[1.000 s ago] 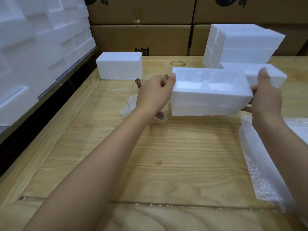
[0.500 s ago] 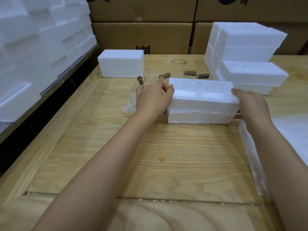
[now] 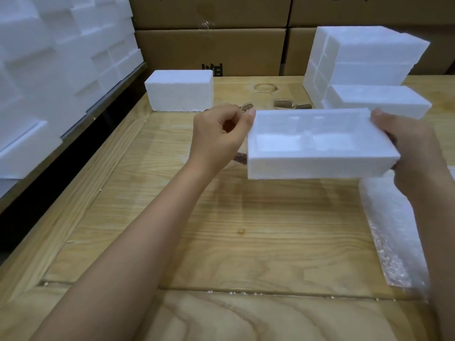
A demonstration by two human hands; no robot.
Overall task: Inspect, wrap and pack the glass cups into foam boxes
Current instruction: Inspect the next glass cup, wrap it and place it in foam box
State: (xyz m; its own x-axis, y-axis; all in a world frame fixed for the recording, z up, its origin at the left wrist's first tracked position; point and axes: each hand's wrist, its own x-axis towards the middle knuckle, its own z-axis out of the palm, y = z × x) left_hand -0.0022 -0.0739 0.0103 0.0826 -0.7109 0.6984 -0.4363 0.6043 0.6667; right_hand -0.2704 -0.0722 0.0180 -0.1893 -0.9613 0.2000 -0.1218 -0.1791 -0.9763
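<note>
A white foam box half [image 3: 320,153] hangs above the wooden table [image 3: 246,230], its open side up and showing two hollow compartments. My left hand [image 3: 219,136] pinches its left end with curled fingers, and my right hand [image 3: 408,146] grips its right end. Behind it, clear glass cups [image 3: 283,104] with brown handles lie on the table, partly hidden by the foam. One brown handle [image 3: 240,158] shows just under the foam's left corner.
A roll of bubble wrap [image 3: 394,232] lies at the right edge. A foam block [image 3: 179,91] stands at the back left and stacked foam boxes [image 3: 369,60] at the back right. Cardboard cartons [image 3: 209,50] line the back; more foam boxes [image 3: 49,70] pile up on the left.
The closed foam box was set down on the table. Now both hands hold one foam half lifted off the table, its hollow side in view.
</note>
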